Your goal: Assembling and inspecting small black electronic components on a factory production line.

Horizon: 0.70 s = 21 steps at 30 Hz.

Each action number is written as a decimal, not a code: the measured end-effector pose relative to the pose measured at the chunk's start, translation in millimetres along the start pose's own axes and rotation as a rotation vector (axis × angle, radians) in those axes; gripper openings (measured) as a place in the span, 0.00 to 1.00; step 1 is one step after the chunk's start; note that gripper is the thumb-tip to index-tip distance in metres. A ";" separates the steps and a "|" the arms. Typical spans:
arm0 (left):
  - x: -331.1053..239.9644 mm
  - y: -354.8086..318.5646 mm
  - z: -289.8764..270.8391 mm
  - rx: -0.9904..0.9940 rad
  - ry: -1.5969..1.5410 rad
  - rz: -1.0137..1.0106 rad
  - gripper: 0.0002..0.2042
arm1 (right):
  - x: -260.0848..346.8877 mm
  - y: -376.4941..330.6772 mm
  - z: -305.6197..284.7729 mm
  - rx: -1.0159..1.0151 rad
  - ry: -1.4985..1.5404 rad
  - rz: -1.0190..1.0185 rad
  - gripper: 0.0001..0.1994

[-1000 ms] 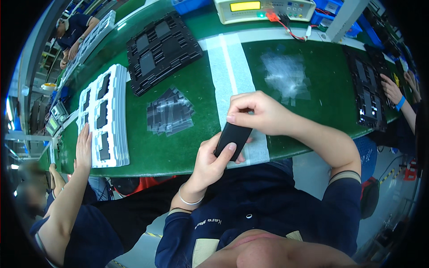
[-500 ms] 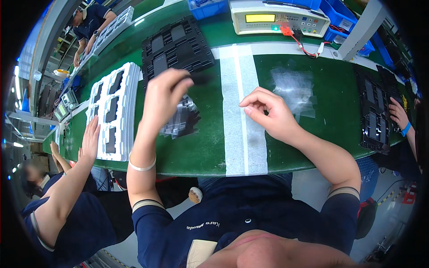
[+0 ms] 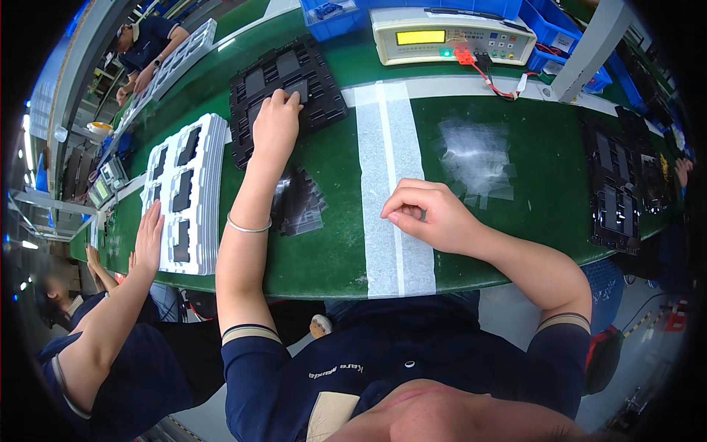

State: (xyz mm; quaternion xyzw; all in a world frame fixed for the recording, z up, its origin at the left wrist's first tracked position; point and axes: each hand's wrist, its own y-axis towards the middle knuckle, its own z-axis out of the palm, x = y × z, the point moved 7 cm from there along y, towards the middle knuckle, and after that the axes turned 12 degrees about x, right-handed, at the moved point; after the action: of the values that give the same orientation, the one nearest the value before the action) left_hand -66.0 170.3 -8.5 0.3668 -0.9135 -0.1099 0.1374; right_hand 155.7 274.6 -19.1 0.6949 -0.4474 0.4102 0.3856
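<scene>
My left hand (image 3: pixel 276 127) reaches over the black plastic tray (image 3: pixel 328 107), its fingers closed at a flat dark-grey rectangular piece (image 3: pixel 297 90) in one of the compartments. Other such pieces lie in the same tray. Below that forearm, a fanned pile of dark, shiny film sheets (image 3: pixel 300 205) rests on the green table. My right hand (image 3: pixel 433 215) hovers by the white paper strip (image 3: pixel 383 269), thumb and forefinger curled together with nothing visible between them. To its right lies a spread of clear film pieces (image 3: pixel 477 158).
A stack of white trays (image 3: pixel 210 177) holding black parts stands at left, beside a co-worker's hand (image 3: pixel 149 234). A meter (image 3: pixel 453 40) with red and black leads sits at the back near blue bins (image 3: pixel 552 33). Another black tray (image 3: pixel 615 184) is at right.
My left hand has moved away from me to the black tray with the flat piece, uncovering the dark film pile. My right hand shifted slightly left. The co-worker's hand at far right has drawn back.
</scene>
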 end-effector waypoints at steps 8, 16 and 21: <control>16.2 -8.2 5.8 0.108 -0.266 0.059 0.13 | 1.7 -0.4 7.9 0.071 -0.072 -0.001 0.03; 12.0 -67.0 -28.7 0.632 -0.898 0.250 0.19 | 5.2 -3.6 10.1 0.071 -0.151 -0.003 0.03; 28.1 -95.6 -18.5 0.737 -0.384 0.175 0.28 | 5.7 -1.5 11.8 0.085 -0.177 -0.025 0.03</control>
State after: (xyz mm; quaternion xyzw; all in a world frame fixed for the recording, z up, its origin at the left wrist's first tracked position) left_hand -18.1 81.3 -15.2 0.2852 -0.9285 0.1696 -0.1668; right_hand 161.3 262.6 -18.5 0.7496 -0.4532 0.3612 0.3197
